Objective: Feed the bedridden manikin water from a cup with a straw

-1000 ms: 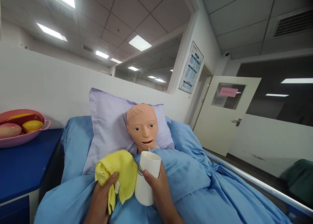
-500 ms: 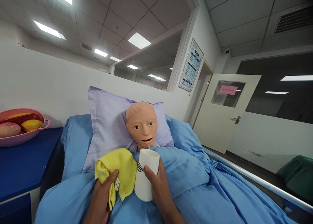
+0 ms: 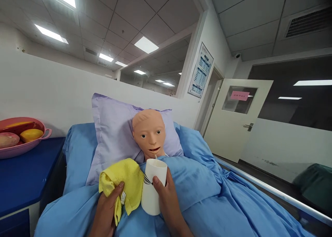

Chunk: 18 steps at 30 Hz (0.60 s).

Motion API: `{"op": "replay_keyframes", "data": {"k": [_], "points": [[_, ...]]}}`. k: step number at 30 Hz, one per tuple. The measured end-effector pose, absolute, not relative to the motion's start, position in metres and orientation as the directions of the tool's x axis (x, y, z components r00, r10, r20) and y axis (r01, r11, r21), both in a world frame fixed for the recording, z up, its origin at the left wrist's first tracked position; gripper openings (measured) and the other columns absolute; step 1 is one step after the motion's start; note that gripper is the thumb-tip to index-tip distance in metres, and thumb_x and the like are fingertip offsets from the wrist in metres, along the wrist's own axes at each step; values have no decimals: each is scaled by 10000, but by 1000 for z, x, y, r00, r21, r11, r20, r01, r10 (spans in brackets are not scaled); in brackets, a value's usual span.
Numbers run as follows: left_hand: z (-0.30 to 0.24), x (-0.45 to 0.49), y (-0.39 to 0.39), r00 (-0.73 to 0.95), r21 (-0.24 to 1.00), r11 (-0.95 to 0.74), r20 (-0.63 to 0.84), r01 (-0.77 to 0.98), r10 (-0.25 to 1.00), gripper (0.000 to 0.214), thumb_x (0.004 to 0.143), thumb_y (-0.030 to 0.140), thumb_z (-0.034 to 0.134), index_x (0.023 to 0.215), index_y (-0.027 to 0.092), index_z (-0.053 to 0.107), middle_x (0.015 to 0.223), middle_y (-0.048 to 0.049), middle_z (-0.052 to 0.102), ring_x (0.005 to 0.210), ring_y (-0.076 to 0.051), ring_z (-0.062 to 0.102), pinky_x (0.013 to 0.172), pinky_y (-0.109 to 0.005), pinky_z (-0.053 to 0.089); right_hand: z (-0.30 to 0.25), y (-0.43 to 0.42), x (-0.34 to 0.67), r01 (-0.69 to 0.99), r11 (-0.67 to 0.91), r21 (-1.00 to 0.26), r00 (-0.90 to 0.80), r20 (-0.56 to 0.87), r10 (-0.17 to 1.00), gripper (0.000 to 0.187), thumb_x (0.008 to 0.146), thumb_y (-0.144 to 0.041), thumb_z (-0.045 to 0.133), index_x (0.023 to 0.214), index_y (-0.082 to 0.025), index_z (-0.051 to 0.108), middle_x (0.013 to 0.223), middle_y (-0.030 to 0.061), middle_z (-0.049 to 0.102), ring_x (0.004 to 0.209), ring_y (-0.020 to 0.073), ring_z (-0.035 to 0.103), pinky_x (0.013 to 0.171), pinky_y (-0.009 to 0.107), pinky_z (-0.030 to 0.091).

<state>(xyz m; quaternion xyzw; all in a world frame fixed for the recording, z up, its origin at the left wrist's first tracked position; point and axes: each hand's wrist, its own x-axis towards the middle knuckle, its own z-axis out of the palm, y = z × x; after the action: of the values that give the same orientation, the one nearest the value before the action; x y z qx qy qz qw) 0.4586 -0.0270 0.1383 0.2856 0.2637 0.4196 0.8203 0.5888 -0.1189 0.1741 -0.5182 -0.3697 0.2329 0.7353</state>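
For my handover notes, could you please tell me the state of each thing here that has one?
Yellow cloth: bunched, held in the left hand
White cup: open-topped, in the right hand; contents unclear
Mannequin head: eyes and mouth open
Door: open
Ceiling lights: on
Pink basin: uncovered, holding fruit

The white cup has edged slightly nearer the mannequin's chin; the view has swung slightly right.

We see a pink basin of fruit on a cabinet. We notice a sign on the door.
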Motion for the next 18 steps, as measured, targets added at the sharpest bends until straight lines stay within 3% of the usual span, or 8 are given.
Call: {"op": "replay_keyframes", "data": {"k": [11,18], "points": [[141,459,-28,484,699,493,-237,-518,843,519,757,177,785,1245,186,610,1160,-116,737,1014,-266,721,881,-371,607,174,-118,590,52,399,-915,575,354,738,613,801,-565,704,1293,-241,531,960,34,693,825,206,647,713,315,550],[139,457,-29,494,718,463,-189,-520,849,565,699,226,842,1220,208,622,1194,-90,727,1054,-267,706,892,-353,601,175,-118,590,60,397,-916,585,354,730,623,800,-569,705,1299,-238,530,1037,53,703,860,216,654,721,314,553]]}}
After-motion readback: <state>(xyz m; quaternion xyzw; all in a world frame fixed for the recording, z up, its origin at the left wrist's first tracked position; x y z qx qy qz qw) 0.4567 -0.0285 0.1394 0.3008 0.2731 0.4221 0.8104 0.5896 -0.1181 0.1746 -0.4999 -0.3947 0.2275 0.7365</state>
